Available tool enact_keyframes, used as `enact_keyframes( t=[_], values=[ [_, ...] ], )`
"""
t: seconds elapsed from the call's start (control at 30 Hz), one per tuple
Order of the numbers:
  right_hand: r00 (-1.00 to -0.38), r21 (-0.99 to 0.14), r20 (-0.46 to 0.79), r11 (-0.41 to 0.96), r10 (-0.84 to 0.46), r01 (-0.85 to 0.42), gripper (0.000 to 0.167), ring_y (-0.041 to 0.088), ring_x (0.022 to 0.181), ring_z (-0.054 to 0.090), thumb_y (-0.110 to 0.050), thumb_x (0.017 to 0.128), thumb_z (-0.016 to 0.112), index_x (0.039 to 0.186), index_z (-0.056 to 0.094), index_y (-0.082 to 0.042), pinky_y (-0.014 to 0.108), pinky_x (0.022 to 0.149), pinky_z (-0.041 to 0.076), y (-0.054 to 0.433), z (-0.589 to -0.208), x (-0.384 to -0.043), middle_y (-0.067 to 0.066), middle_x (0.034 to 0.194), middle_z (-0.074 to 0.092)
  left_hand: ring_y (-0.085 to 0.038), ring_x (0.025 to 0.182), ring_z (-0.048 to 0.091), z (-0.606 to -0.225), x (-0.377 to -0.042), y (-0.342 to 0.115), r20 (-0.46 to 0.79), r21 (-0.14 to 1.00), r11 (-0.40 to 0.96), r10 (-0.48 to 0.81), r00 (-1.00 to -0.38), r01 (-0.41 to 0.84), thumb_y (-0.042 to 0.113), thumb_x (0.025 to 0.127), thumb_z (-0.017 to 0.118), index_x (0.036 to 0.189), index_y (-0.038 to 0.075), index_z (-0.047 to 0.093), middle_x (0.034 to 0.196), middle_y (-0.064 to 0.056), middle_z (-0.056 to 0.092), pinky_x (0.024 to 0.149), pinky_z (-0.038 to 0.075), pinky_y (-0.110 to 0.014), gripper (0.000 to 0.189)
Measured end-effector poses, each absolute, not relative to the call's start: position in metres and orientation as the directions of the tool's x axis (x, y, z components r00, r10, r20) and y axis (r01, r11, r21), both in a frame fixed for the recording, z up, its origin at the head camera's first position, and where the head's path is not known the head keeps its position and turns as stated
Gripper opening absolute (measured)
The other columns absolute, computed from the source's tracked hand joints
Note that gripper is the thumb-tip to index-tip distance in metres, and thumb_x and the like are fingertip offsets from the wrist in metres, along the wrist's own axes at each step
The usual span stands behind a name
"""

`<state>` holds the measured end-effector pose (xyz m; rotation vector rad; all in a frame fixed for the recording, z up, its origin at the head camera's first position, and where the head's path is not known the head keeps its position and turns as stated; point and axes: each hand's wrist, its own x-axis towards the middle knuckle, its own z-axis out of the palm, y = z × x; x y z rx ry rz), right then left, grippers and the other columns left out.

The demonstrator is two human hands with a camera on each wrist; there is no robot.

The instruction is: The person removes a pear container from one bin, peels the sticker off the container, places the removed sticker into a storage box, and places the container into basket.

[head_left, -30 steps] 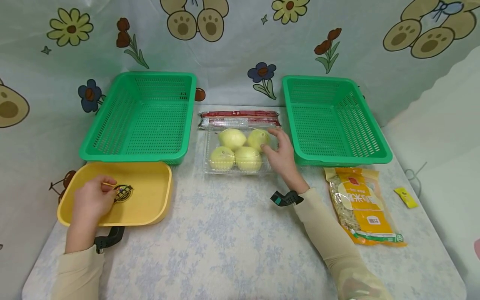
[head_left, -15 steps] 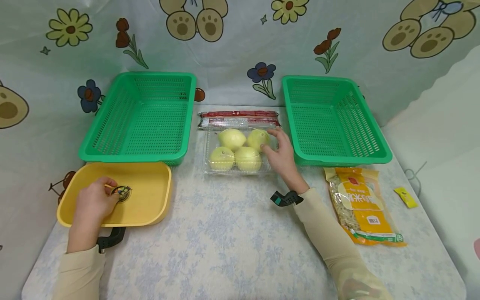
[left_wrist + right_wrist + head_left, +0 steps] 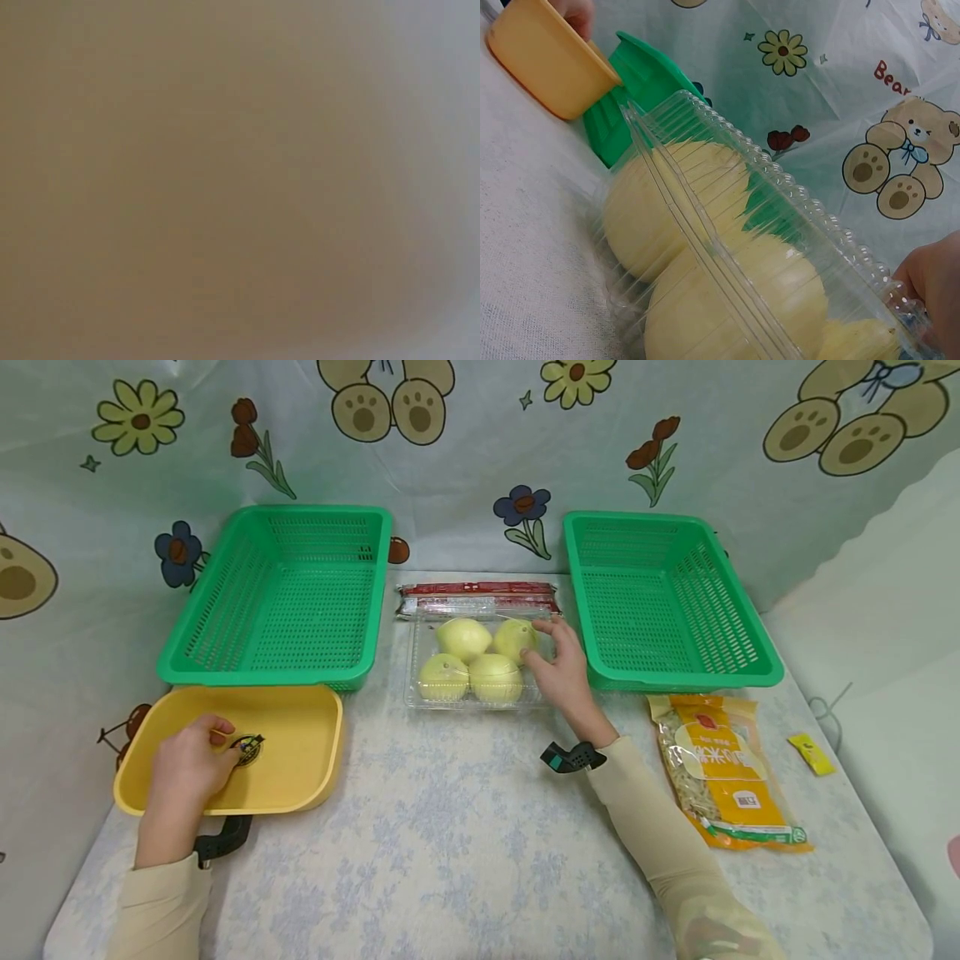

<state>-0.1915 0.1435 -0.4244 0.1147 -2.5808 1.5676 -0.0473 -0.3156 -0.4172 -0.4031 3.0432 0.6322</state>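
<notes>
My left hand is down inside a yellow plastic tub, thumb and fingers bent together beside a round black-and-yellow mark on its floor. I cannot tell whether anything is pinched there. The left wrist view is only a brown blur. At the table's middle stands a clear plastic box with several pale yellow-green round fruits. My right hand grips its right end, thumb and forefinger curved over the lid. In the right wrist view the fingers touch the ridged lid edge.
Behind the tub is a green basket; another green basket stands at the right. Long red packets lie behind the fruit box. An orange food bag and a small yellow sachet lie near the right edge.
My left hand has shifted slightly right inside the tub, covering more of the round mark. The right hand and the fruit box have stayed in place.
</notes>
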Motion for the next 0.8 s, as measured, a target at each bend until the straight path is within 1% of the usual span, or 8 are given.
enact_keyframes(
  t=[0.1,0.33,0.43,0.53,0.7,0.8],
  values=[
    [-0.99,-0.879,0.139,0.459,-0.004,-0.125,0.049,0.034,0.157,0.024,-0.013,0.09,0.066,0.137,0.059,-0.001,0.06,0.116,0.039,0.143,-0.424,-0.192,0.018,0.166,0.032,-0.052,0.092,0.059,-0.417,-0.047,-0.315,-0.043,0.394,0.884,-0.256,-0.966,-0.252,0.007,0.087,0.071,0.108,-0.006,0.062,0.105,-0.033,0.067,0.078,0.045,-0.058,0.027],
    [-0.991,-0.884,0.135,0.451,-0.003,-0.121,0.049,0.035,0.157,0.024,-0.013,0.09,0.066,0.137,0.058,-0.001,0.061,0.116,0.039,0.143,-0.423,-0.191,0.02,0.166,0.03,-0.051,0.091,0.061,-0.413,-0.042,-0.312,0.051,0.414,0.878,-0.287,-0.957,-0.241,0.006,0.089,0.064,0.112,-0.006,0.062,0.105,-0.033,0.068,0.075,0.046,-0.056,0.026],
    [-0.991,-0.881,0.134,0.457,-0.003,-0.121,0.049,0.035,0.157,0.024,-0.012,0.09,0.066,0.137,0.059,-0.001,0.061,0.117,0.039,0.143,-0.423,-0.191,0.02,0.166,0.031,-0.051,0.091,0.062,-0.405,-0.038,-0.307,0.101,0.416,0.88,-0.294,-0.95,-0.228,0.006,0.091,0.063,0.113,-0.007,0.063,0.106,-0.034,0.068,0.074,0.046,-0.056,0.026],
    [-0.99,-0.877,0.144,0.463,-0.004,-0.129,0.048,0.035,0.157,0.024,-0.013,0.09,0.066,0.137,0.059,-0.001,0.061,0.118,0.037,0.143,-0.423,-0.191,0.02,0.165,0.031,-0.05,0.091,0.062,-0.392,-0.034,-0.296,0.152,0.412,0.888,-0.287,-0.946,-0.203,0.006,0.093,0.064,0.114,-0.008,0.063,0.106,-0.034,0.068,0.074,0.045,-0.056,0.025],
    [-0.988,-0.874,0.151,0.466,-0.004,-0.136,0.049,0.036,0.156,0.024,-0.013,0.089,0.066,0.136,0.059,0.0,0.061,0.12,0.034,0.143,-0.423,-0.191,0.021,0.165,0.032,-0.046,0.091,0.063,-0.365,-0.033,-0.265,0.268,0.426,0.897,-0.249,-0.931,-0.117,0.007,0.094,0.066,0.112,-0.006,0.067,0.104,-0.03,0.07,0.069,0.045,-0.051,0.022],
    [-0.989,-0.874,0.149,0.467,-0.004,-0.134,0.049,0.036,0.156,0.025,-0.012,0.089,0.066,0.136,0.059,0.001,0.061,0.121,0.032,0.143,-0.422,-0.191,0.021,0.164,0.032,-0.044,0.091,0.064,-0.351,-0.034,-0.241,0.366,0.455,0.891,-0.202,-0.908,-0.015,0.004,0.094,0.067,0.11,-0.006,0.069,0.102,-0.028,0.071,0.069,0.047,-0.052,0.019]
  ],
)
